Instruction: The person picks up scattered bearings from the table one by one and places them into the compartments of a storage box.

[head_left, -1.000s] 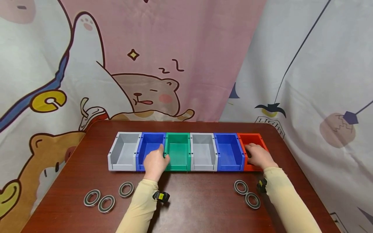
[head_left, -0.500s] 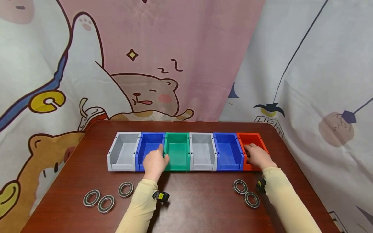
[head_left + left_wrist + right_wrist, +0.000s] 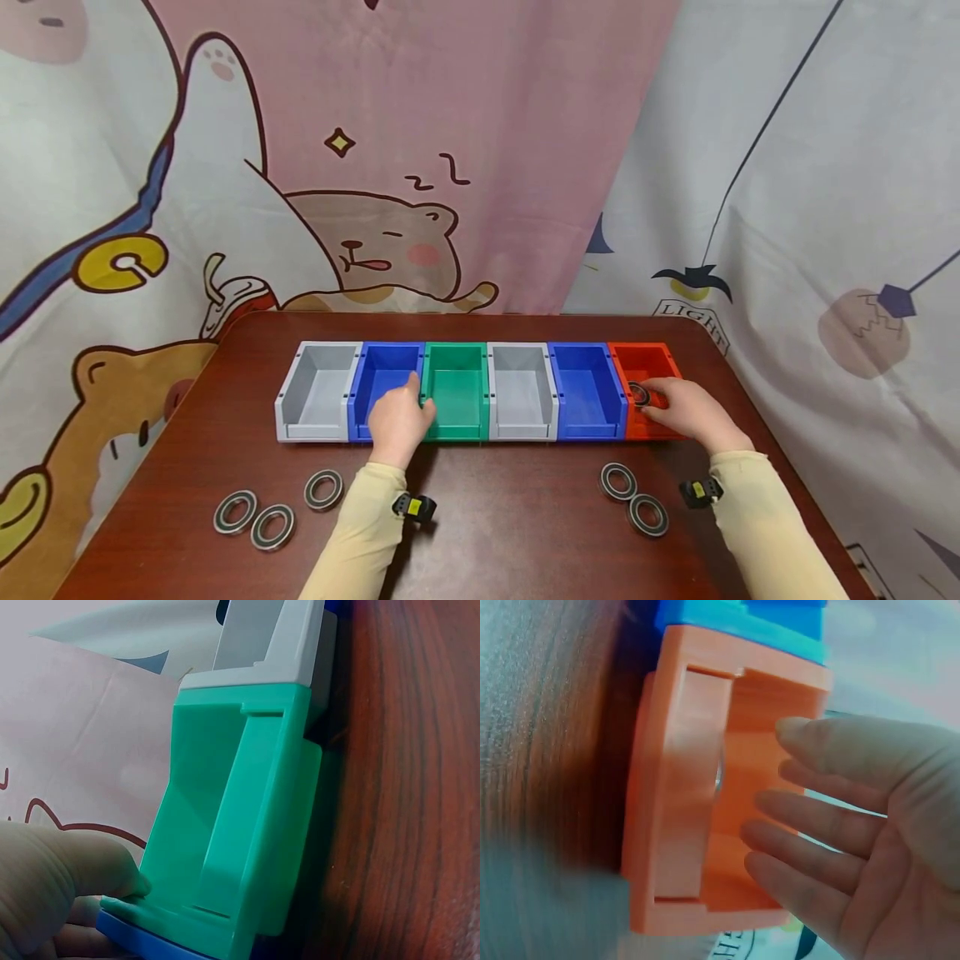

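Note:
A row of joined open-front storage bins stands on the table. My right hand (image 3: 690,408) is over the red bin (image 3: 652,429) at the right end, fingers spread and apart from the ball bearing (image 3: 647,396) inside it. Only a sliver of that bearing shows in the right wrist view, behind the bin's front lip. My left hand (image 3: 400,419) pinches the adjoining walls of the blue bin (image 3: 386,354) and the green bin (image 3: 457,400). In the left wrist view its thumb (image 3: 105,866) lies on the green side, with the other fingers on the blue side, partly hidden.
Two bearings (image 3: 663,514) touch on the table at the front right. Three more bearings (image 3: 290,525) lie at the front left. A grey bin (image 3: 330,392) forms the row's left end; another grey bin (image 3: 521,400) and blue bin (image 3: 588,400) stand between green and red.
My right hand has let go of the bearing in the red bin, spread its fingers and drawn back to the right. My left hand has stayed in place.

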